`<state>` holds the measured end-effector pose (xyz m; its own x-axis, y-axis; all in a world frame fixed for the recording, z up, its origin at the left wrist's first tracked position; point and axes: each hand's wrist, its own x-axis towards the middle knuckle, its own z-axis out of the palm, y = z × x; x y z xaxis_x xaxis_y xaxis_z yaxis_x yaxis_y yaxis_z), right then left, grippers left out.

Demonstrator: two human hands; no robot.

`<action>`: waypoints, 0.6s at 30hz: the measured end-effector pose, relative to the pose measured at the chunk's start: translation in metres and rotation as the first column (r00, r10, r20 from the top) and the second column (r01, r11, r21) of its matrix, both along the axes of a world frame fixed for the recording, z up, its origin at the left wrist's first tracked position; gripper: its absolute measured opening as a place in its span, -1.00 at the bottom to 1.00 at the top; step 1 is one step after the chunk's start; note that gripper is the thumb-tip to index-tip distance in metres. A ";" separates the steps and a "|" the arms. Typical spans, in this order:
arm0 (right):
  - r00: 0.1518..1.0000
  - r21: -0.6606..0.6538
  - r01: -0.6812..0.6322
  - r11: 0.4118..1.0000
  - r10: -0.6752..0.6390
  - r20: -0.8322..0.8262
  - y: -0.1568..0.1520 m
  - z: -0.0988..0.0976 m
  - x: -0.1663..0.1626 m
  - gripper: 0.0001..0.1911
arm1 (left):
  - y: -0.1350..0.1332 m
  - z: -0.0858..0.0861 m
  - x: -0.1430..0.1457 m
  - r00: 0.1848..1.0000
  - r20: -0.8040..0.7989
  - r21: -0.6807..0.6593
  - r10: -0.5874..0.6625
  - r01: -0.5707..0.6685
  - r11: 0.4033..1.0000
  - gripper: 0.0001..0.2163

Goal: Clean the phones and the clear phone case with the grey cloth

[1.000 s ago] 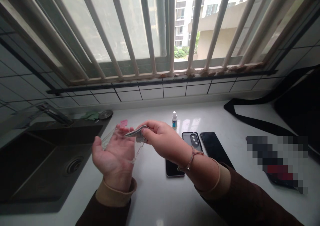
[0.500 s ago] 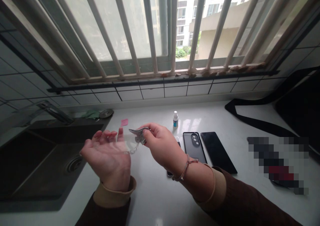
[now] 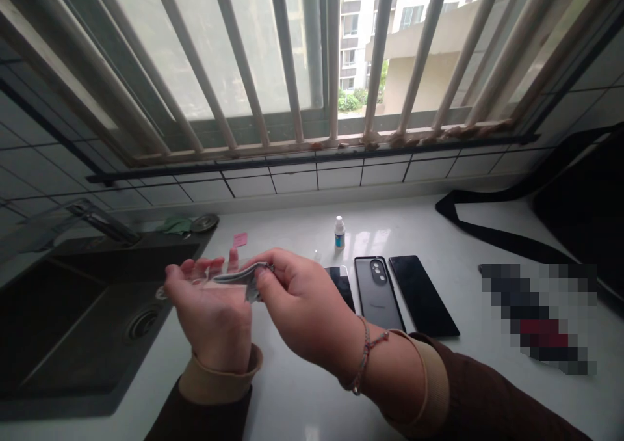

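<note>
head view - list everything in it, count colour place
clear case: 1, see-through, flat on the left palm
cloth: 1, grey, pinched in the right hand, on the case
phones: 2, black, on the counter, either side of the phone case
phone case: 1, black, between the phones
bottle: 1, white with blue label, behind the phones
slip: 1, pink, counter by the sink
sink: 1, dark, left
tap: 1, metal, above sink
strap: 1, black, right
counter: 1, white
left hand: open, palm up
right hand: closed on the cloth
</note>
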<state>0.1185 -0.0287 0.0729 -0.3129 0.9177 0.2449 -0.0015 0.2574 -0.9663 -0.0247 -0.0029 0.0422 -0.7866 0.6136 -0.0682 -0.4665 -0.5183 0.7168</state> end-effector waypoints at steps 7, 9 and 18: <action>0.970 0.048 0.176 0.983 -0.182 0.162 0.028 -0.013 0.012 -0.74 | 0.001 0.001 -0.001 0.998 0.015 0.031 -0.054 0.053 0.998 -0.73; 0.969 -0.012 0.146 0.989 -0.140 0.206 0.033 -0.021 0.010 -0.74 | 0.001 0.000 -0.001 0.999 0.001 0.022 -0.037 0.037 0.999 -0.70; 0.994 -0.105 0.110 0.988 -0.111 -0.003 0.028 -0.040 -0.009 -0.73 | 0.000 0.003 0.002 0.994 -0.102 0.116 0.045 -0.033 0.993 -0.81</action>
<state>0.1098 -0.0005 0.0330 -0.2067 0.9671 0.1480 0.0124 0.1539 -0.9880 -0.0230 -0.0031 0.0455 -0.8095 0.5811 0.0841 -0.3699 -0.6159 0.6956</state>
